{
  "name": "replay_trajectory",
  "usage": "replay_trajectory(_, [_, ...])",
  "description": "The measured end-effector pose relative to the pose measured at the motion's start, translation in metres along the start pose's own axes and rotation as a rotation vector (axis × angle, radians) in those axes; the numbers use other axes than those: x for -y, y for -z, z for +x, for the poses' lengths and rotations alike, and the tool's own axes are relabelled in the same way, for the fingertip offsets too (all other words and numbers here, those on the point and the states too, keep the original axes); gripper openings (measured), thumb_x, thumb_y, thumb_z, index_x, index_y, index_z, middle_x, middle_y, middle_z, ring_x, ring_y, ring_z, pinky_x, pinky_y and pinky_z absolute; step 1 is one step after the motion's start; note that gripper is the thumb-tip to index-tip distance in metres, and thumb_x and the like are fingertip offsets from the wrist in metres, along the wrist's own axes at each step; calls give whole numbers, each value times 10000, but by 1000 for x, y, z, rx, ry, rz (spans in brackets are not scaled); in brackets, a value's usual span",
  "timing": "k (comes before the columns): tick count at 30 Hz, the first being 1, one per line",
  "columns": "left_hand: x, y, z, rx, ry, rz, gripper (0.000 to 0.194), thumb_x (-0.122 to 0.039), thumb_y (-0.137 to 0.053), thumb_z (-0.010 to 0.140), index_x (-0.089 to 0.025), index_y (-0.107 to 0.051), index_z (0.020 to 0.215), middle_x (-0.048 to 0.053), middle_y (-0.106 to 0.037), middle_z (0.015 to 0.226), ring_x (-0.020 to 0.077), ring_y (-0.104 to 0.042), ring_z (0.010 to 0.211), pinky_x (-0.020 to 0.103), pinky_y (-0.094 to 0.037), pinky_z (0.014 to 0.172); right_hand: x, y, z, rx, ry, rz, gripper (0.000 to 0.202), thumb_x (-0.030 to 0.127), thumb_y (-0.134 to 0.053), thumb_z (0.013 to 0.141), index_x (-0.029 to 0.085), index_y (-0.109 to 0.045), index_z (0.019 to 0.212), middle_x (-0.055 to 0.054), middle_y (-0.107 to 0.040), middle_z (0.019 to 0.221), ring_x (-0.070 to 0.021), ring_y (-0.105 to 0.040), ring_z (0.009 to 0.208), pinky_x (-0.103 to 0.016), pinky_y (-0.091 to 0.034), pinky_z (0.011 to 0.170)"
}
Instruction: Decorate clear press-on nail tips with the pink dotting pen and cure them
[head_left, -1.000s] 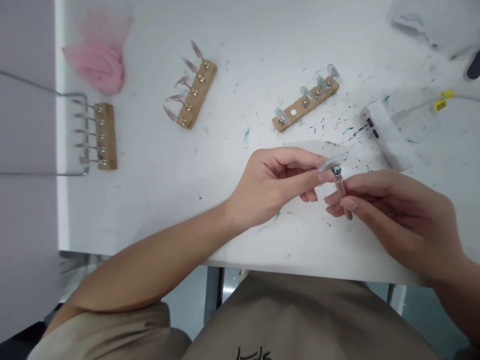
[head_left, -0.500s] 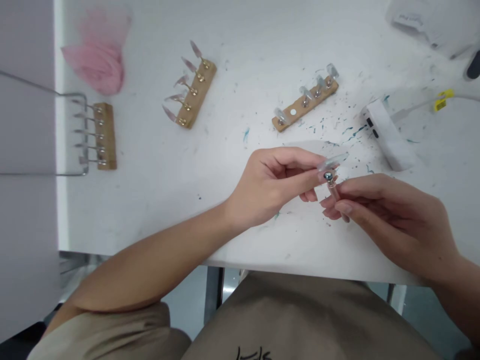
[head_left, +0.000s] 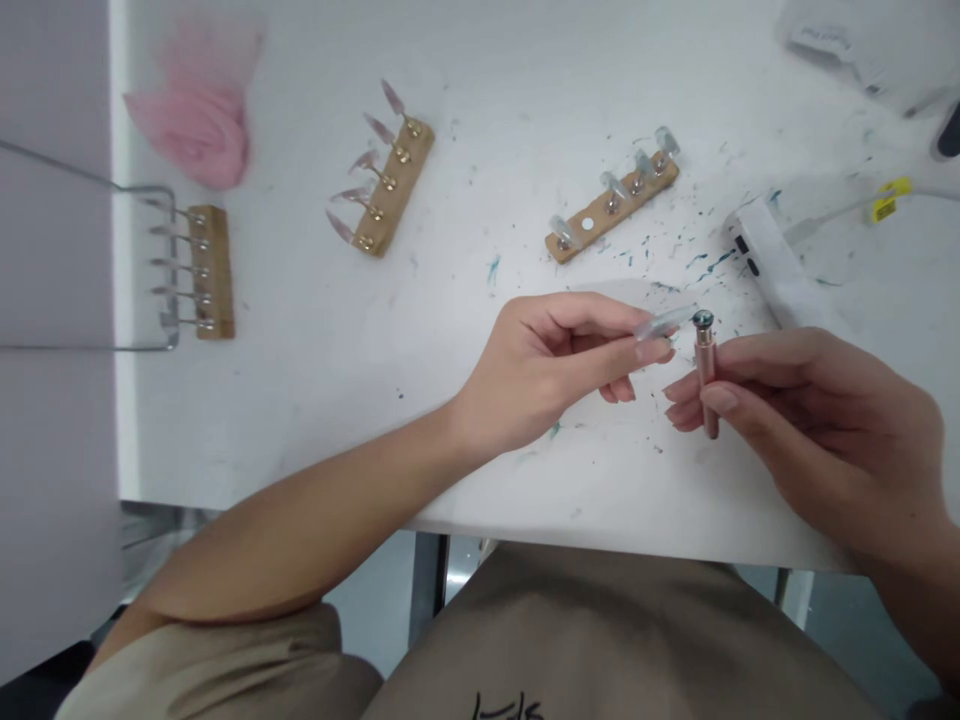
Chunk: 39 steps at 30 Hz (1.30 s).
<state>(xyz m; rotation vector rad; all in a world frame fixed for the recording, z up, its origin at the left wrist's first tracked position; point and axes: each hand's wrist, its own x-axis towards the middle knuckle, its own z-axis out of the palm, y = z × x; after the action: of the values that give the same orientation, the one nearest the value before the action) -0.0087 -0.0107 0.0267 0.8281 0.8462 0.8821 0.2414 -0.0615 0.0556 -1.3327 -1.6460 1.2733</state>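
Two hands, one nail tip, one pink tool, with racks and sundries beyond

Left hand [head_left: 551,375]: thumb and forefinger closed in a narrow pinch on one nail tip [head_left: 664,323], pale, translucent, pointed end towards the right hand. Lower fingers curled.

Right hand [head_left: 832,430]: thumb and fingers closed round one slim tool [head_left: 706,380], metallic pink, held nearly upright in the view, its round, dark, shiny head uppermost. Head just beside the nail tip's point; contact cannot be told.

Wooden strip [head_left: 600,222], beyond both hands: four pale tips on metal mounts, one white round spot between mounts.

Wooden block [head_left: 397,190], beyond and left of the left hand: five pinkish pointed tips on gold-coloured mounts.

Second wooden block [head_left: 216,272], well left of the left hand: five stemmed tips, overlapped in view by a bent wire frame [head_left: 142,189].

Pink cloth [head_left: 196,135], farther off than that block, crumpled.

White device [head_left: 769,262], just beyond the right hand: two dark slots; cable [head_left: 832,213] with yellow tag [head_left: 889,200] alongside.

Table [head_left: 322,340], beneath all: white, blue-green smears beyond the hands.
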Motion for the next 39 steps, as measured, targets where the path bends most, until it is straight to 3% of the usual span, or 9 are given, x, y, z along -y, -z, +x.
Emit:
replay_trajectory(6, [1, 1, -1, -6, 5, 34, 401, -504, -1274, 773, -259, -995, 925, 19, -968, 939, 126, -824, 683, 241, -740, 659, -1, 1, -2, -36, 0, -32, 404, 545, -788, 1237, 143, -817, 1257, -39, -804, 1127, -14, -826, 950, -61, -723, 898])
replay_trajectory(13, [-1, 0, 0, 11, 7, -59, 322, -272, -1289, 735, -281, -1008, 893, -22, -957, 898, 72, -772, 616, 172, -695, 625, -2, 1, 0, 9, -34, 2, 504, 624, -785, 1227, 122, -819, 1222, -56, -798, 1112, -28, -829, 930, -46, -712, 853])
replay_trajectory(22, [-1, -1, 0, 11, -3, 36, 384, -505, -1262, 800, -252, -995, 912, 32, -981, 970, 122, -827, 693, 229, -741, 669, -6, 0, -1, 70, -5, -14, 494, 608, -770, 1238, 117, -827, 1229, -52, -795, 1119, -16, -828, 946, -21, -701, 863])
replay_trajectory(31, [-1, 0, 0, 16, -1, 40, 356, -465, -1264, 803, -266, -1004, 942, 18, -974, 943, 154, -864, 730, 269, -787, 720, -9, -1, 2, 102, 24, -28, 506, 603, -732, 1252, 118, -876, 1264, -61, -800, 1141, -15, -832, 972, -27, -712, 900])
replay_trajectory(39, [-1, -1, 0, 14, -13, 2, 320, -412, -1268, 801, -272, -1009, 927, -1, -960, 907, 118, -834, 682, 225, -757, 690, -9, -2, 2, 100, 13, -26, 502, 618, -741, 1247, 134, -872, 1262, -55, -795, 1138, -16, -822, 955, -56, -711, 890])
